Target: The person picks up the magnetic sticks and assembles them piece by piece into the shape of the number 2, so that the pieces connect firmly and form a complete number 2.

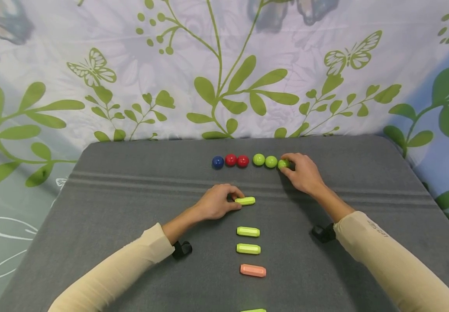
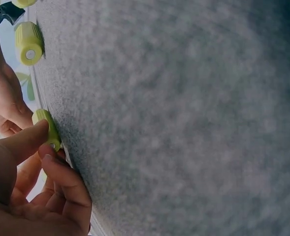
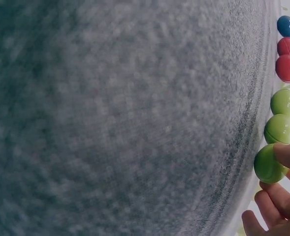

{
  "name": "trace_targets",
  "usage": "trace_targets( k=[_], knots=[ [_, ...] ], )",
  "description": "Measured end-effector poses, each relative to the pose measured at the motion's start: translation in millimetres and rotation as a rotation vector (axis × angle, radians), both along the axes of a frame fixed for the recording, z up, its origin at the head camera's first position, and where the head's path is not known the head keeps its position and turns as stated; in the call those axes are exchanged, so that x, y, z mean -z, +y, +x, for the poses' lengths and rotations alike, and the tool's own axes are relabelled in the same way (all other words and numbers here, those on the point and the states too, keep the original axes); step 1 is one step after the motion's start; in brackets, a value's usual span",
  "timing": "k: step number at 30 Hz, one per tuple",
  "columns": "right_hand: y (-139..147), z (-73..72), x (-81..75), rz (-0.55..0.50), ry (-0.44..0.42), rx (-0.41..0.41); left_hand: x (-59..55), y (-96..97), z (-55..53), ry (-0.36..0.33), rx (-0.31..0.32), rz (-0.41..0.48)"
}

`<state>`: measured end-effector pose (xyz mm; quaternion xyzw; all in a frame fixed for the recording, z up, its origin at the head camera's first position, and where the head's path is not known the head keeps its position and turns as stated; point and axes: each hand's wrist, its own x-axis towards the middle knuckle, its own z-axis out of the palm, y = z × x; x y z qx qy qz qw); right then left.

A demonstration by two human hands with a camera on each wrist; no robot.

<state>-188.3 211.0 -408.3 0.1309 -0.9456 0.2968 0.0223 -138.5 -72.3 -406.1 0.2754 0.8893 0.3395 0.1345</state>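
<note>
My left hand pinches the left end of a yellow-green ribbed cylinder between thumb and fingers. The left wrist view shows that cylinder with the thumb on its side. At the back of the table my right hand pinches a green ball, partly covered by its fingers. This ball is the last in a row; two more green balls come to its left, then two red balls and a blue ball.
Nearer me on the grey table, two yellow-green cylinders and an orange cylinder lie in a column. Part of another yellow-green cylinder shows at the bottom edge. A leaf-patterned curtain hangs behind the table.
</note>
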Motion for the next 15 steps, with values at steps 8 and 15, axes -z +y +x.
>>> trace_targets(
  k=[8,15],
  knots=[
    [1.4,10.3,-0.3,-0.021,0.13,-0.032,0.3,0.1,0.6,-0.022,-0.011,0.006],
    [-7.5,27.5,-2.9,-0.052,0.149,-0.084,-1.8,0.1,-0.8,-0.05,-0.011,0.008]
  ],
)
